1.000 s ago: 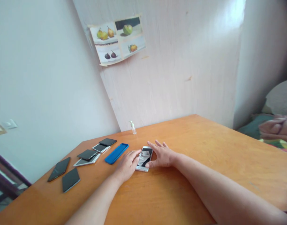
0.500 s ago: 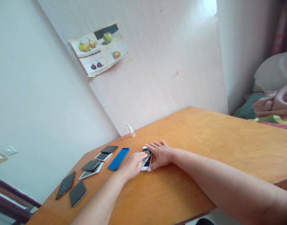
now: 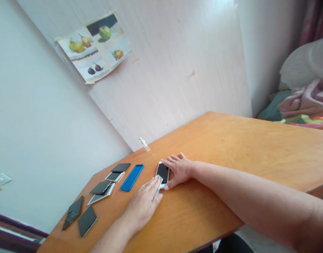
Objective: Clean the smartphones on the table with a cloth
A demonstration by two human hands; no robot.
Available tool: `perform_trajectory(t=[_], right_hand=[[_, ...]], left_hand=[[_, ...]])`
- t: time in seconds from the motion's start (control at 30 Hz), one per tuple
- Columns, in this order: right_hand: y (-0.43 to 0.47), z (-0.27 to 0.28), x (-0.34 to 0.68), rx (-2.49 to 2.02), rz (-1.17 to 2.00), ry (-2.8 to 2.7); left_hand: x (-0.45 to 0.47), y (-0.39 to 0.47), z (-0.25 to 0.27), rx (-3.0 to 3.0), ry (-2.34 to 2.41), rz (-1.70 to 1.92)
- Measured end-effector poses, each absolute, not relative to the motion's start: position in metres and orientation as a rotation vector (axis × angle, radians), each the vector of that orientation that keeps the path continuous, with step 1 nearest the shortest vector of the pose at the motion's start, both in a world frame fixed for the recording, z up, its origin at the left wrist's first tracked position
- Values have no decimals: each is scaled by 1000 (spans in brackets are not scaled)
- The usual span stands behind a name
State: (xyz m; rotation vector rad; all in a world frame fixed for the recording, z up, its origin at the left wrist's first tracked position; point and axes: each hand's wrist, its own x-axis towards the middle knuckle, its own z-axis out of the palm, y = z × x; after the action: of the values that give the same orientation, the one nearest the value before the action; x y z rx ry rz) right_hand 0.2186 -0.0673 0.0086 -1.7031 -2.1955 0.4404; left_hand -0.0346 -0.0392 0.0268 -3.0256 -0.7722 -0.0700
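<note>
Left hand [image 3: 141, 205] has slid from mid-screen down to the white phone's [image 3: 163, 171] near-left corner, so most of the dark screen now shows. Left fingers lie straight and together on a pale wipe [image 3: 159, 180]; can't tell if the thumb pinches it. Right hand [image 3: 180, 169] stays spread along the phone's right side, fingertips by the upper corner, thumb by the lower one. Phone lies screen up on the wooden table [image 3: 230, 151], between the hands, well in from the near edge. Blue case [image 3: 132, 178] sits to its left, apart from it. Pump bottle [image 3: 145, 145] stands by the far edge. Toward the far-left corner: dark phone [image 3: 120, 167] against a white-framed phone [image 3: 114, 176], then black phone [image 3: 100, 187] on a white-framed device [image 3: 105, 197]. Two more dark phones [image 3: 87, 221] lie nearer, along the left edge.
</note>
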Motion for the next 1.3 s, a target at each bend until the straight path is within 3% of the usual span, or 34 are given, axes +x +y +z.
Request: perform_trajectory(t=[0.23, 0.47, 0.97, 1.3], right_hand=[[-64, 2, 212, -1723, 372, -2155], [-67, 4, 215, -1711, 393, -2139], [-69, 10, 216, -1724, 464, -2113], [-67, 5, 214, -1737, 391, -2096]], left_hand=[[-5, -11, 27, -3058, -842, 106], [33, 33, 17, -3119, -910, 55], [-40, -55, 35, -3112, -743, 152], [27, 8, 21, -3075, -908, 111]])
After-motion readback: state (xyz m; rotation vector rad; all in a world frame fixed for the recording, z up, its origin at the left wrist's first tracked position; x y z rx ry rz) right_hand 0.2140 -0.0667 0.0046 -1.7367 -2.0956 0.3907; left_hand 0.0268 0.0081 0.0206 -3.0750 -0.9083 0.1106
